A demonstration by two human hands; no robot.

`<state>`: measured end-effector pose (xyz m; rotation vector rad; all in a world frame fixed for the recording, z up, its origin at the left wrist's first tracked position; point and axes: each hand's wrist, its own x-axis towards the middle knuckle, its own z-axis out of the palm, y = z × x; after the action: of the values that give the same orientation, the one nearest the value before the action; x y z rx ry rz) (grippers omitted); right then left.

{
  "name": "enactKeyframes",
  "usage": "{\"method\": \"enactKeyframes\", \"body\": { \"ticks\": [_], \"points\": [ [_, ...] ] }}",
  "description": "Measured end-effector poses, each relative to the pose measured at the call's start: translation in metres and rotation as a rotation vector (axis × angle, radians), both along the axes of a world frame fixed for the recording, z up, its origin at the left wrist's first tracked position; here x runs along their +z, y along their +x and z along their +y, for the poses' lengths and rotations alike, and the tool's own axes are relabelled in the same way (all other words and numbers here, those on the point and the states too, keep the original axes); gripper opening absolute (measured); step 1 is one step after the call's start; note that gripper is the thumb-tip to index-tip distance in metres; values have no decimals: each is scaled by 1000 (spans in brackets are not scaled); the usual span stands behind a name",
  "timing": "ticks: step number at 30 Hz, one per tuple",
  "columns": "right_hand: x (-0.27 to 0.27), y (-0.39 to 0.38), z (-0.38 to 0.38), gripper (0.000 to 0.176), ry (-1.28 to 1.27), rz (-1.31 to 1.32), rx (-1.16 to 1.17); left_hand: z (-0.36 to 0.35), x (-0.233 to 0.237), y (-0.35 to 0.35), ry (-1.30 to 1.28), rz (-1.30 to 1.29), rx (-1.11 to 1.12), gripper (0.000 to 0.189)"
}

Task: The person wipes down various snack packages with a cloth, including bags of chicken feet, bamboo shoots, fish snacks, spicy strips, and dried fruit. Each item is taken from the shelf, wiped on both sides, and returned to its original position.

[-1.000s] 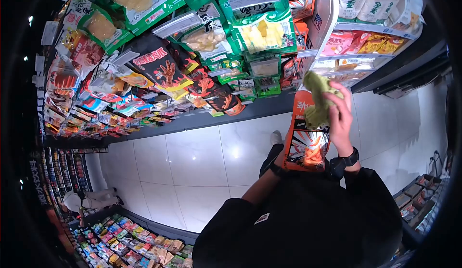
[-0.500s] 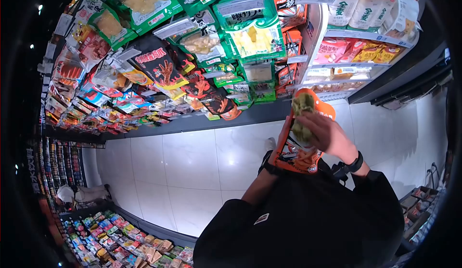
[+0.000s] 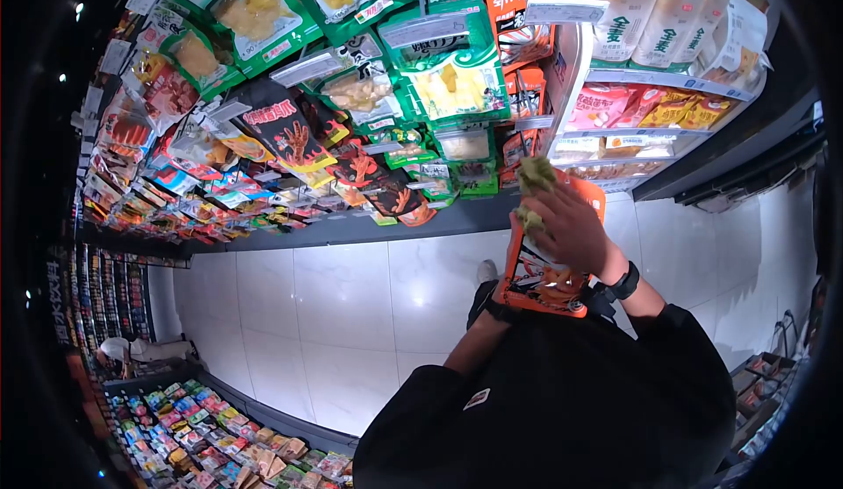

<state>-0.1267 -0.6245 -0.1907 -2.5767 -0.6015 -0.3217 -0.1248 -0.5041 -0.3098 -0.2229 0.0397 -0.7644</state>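
An orange snack bag (image 3: 543,289) with a dark printed lower front is held upright before my body. My left hand (image 3: 512,239) grips it from behind along its left side; most of those fingers are hidden by the bag. Across the bag's upper front lies my right hand (image 3: 575,226), fingers together, pressing a yellow-green cloth (image 3: 536,175) against it. The cloth pokes out above and below the fingers and covers part of the print. A dark band sits on each wrist.
Hanging snack packs (image 3: 452,76) fill the rack ahead and left. Right of it stands a lit shelf (image 3: 672,76) with bread and bagged snacks. A low display (image 3: 211,436) of packets is at lower left, where a person (image 3: 145,350) bends. Pale floor tiles (image 3: 342,305) lie between.
My right hand has moved up and left over the bag with the cloth, now covering more of it. The cloth is more bunched. The person at far left has leaned further down.
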Motion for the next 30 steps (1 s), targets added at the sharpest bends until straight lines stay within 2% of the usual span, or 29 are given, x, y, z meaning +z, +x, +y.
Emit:
{"method": "enactKeyframes", "body": {
  "ticks": [1,4,5,6,8,10,12,13,16,18,20,21,22,23,24,25,26,28,29,30],
  "points": [
    [-2,-6,6,43,-5,-10,71,-5,-13,4,1,-3,-1,62],
    [7,-13,1,44,-57,0,149,-19,-60,6,-230,22,247,59],
    [3,-7,-8,47,-44,-9,96,-3,-10,9,-173,-149,116,64],
    [4,0,-11,47,-45,-5,98,7,19,7,-174,-145,118,64],
    [5,14,-17,49,-61,-21,-235,15,52,9,74,-226,1,71],
    [4,18,-18,50,0,44,-270,15,38,16,114,-234,-16,74],
    [6,9,-8,47,74,-29,-159,17,29,19,146,-101,25,75],
    [7,2,-6,47,76,-27,-163,18,45,23,171,-90,57,78],
    [8,-6,-14,49,27,-15,-57,23,40,31,203,-141,59,78],
    [4,3,-30,52,92,82,-272,25,31,33,176,-152,52,78],
    [2,8,-29,52,125,78,-337,23,38,42,16,-214,-5,78],
    [7,6,-21,51,184,90,-271,20,53,42,132,-127,45,74],
    [9,3,-14,50,243,105,-207,19,51,45,132,-127,43,74],
    [4,2,-10,51,129,78,-52,17,45,47,104,-134,17,73],
    [1,1,-6,51,129,78,-54,15,36,49,76,-142,-8,73],
    [0,1,-1,50,100,48,49,15,6,54,74,-142,21,68],
    [-2,1,2,49,71,18,152,6,1,52,73,-143,19,68],
    [-6,20,-3,48,21,3,123,-6,-4,45,-105,-19,105,63],
    [-8,32,-6,47,-6,-3,23,2,21,53,203,-92,10,61],
    [-9,38,-7,46,-35,-11,-75,3,23,53,202,-91,12,61]
  ]
}}
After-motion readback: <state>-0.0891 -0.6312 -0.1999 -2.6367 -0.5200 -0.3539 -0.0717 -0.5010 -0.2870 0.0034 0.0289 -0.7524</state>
